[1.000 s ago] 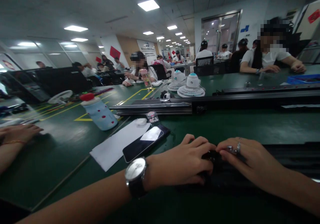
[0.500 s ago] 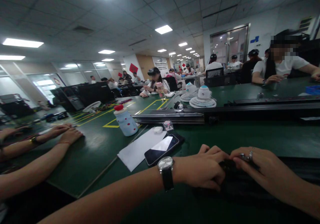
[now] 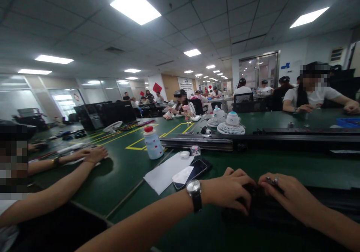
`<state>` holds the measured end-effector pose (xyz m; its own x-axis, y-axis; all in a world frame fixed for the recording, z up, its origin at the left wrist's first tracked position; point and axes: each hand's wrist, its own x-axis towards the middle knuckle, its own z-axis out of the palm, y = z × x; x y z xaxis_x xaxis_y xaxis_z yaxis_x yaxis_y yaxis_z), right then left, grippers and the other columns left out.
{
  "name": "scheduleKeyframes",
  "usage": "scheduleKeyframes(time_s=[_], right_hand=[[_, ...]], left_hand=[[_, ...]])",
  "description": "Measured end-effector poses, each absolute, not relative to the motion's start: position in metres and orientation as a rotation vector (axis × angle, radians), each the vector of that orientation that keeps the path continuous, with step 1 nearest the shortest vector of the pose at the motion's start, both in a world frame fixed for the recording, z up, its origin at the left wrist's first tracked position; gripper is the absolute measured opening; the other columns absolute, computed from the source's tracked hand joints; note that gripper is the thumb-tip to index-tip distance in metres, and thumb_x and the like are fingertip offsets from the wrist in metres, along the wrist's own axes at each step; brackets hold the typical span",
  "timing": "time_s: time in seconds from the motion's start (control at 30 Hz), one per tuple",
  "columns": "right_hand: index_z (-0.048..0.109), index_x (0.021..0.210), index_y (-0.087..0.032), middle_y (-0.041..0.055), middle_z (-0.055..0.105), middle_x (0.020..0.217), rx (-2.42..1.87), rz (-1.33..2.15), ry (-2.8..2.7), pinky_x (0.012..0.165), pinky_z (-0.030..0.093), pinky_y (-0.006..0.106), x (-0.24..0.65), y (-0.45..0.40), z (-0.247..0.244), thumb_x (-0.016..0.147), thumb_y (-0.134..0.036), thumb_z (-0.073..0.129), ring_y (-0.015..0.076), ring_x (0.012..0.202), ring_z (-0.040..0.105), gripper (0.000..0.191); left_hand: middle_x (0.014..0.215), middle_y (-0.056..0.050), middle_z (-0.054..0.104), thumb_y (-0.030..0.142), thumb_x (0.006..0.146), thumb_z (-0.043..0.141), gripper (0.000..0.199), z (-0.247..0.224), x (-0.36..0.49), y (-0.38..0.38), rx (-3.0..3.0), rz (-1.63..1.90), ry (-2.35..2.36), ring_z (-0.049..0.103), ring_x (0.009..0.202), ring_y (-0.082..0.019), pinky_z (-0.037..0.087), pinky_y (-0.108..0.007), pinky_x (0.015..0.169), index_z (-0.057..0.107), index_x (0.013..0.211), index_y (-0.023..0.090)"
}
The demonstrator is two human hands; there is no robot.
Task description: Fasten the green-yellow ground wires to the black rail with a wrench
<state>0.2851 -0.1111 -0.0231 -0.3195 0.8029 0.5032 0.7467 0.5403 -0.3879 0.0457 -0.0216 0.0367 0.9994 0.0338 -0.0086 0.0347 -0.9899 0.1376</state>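
Observation:
My left hand (image 3: 229,192), with a wristwatch (image 3: 193,188) on its wrist, is bent over the end of a long black rail-like piece (image 3: 329,199) on the green table. Its fingers curl down into a dark area, and what they grip there is hidden. Close beside it, my right hand (image 3: 289,195) is closed, thumb against fingers, at the same dark spot. A ring and a small shiny metal bit (image 3: 270,180) show on its fingers; whether that bit is held or worn I cannot make out. The fingertips of both hands nearly meet.
Beyond my left wrist lie a phone (image 3: 180,177), white paper (image 3: 157,179), an earphone case (image 3: 185,154) and a small clear box (image 3: 195,150). A blue bottle (image 3: 153,145), black rails (image 3: 197,144) and white fans (image 3: 231,124) stand farther back. A co-worker's arms (image 3: 70,180) rest at left.
The view has tilted up and turned a little left, so the table things sit lower and farther right. Both hands keep nearly the same pose at the black piece.

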Motion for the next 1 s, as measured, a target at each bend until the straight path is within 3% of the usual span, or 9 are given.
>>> scheduleKeyframes(time_s=[0.17, 0.33, 0.47, 0.67, 0.8, 1.0], right_hand=[[0.067, 0.099, -0.023, -0.0008, 0.070, 0.076, -1.281, 0.117, -2.079, 0.066, 0.054, 0.029, 0.285, -0.109, -0.027, 0.108, -0.035, 0.041, 0.0166, 0.069, 0.070, 0.030], [0.067, 0.097, -0.024, -0.0012, 0.070, 0.073, -1.286, 0.092, -2.038, 0.064, 0.055, 0.028, 0.283, -0.108, -0.031, 0.108, -0.036, 0.041, 0.0173, 0.066, 0.071, 0.031], [0.066, 0.091, -0.024, -0.0017, 0.070, 0.071, -1.273, 0.074, -2.029, 0.061, 0.055, 0.027, 0.284, -0.108, -0.034, 0.107, -0.037, 0.042, 0.0173, 0.064, 0.071, 0.031], [0.064, 0.090, -0.026, -0.0029, 0.069, 0.071, -1.264, 0.082, -2.039, 0.060, 0.056, 0.025, 0.284, -0.106, -0.035, 0.107, -0.034, 0.042, 0.0169, 0.064, 0.071, 0.029], [0.063, 0.089, -0.026, -0.0032, 0.068, 0.072, -1.269, 0.120, -2.040, 0.061, 0.055, 0.025, 0.283, -0.107, -0.033, 0.108, -0.032, 0.040, 0.0164, 0.064, 0.070, 0.030], [0.063, 0.092, -0.025, -0.0032, 0.065, 0.074, -1.318, 0.216, -2.025, 0.066, 0.051, 0.027, 0.284, -0.108, -0.033, 0.109, -0.037, 0.039, 0.0152, 0.067, 0.067, 0.031]], left_hand=[[0.140, -0.002, 0.057, 0.029, 0.098, 0.069, 0.009, 0.042, 0.008, -0.019, 2.883, 0.305, 0.349, 0.047, 0.129, -0.025, 0.035, -0.040, 0.102, 0.073, 0.105, 0.025], [0.119, -0.008, 0.067, 0.024, 0.103, 0.059, 0.012, 0.031, -0.018, -0.012, 2.707, 0.606, 0.628, 0.056, 0.114, -0.022, 0.041, -0.040, 0.102, 0.067, 0.101, 0.016], [0.106, -0.007, 0.068, 0.030, 0.108, 0.049, 0.024, 0.016, -0.011, -0.006, 2.581, 0.722, 0.731, 0.061, 0.107, -0.023, 0.048, -0.043, 0.097, 0.066, 0.101, 0.014], [0.108, -0.007, 0.069, 0.043, 0.107, 0.051, 0.033, 0.002, 0.024, 0.002, 2.420, 0.712, 0.690, 0.066, 0.103, -0.022, 0.052, -0.044, 0.096, 0.068, 0.109, 0.014], [0.101, -0.006, 0.070, 0.046, 0.109, 0.047, 0.039, -0.013, 0.036, 0.007, 2.311, 0.651, 0.692, 0.068, 0.092, -0.020, 0.056, -0.040, 0.087, 0.068, 0.106, 0.013], [0.097, -0.005, 0.069, 0.049, 0.106, 0.053, 0.039, -0.031, 0.035, 0.011, 2.218, 0.582, 0.708, 0.068, 0.091, -0.021, 0.056, -0.040, 0.087, 0.068, 0.104, 0.013]])
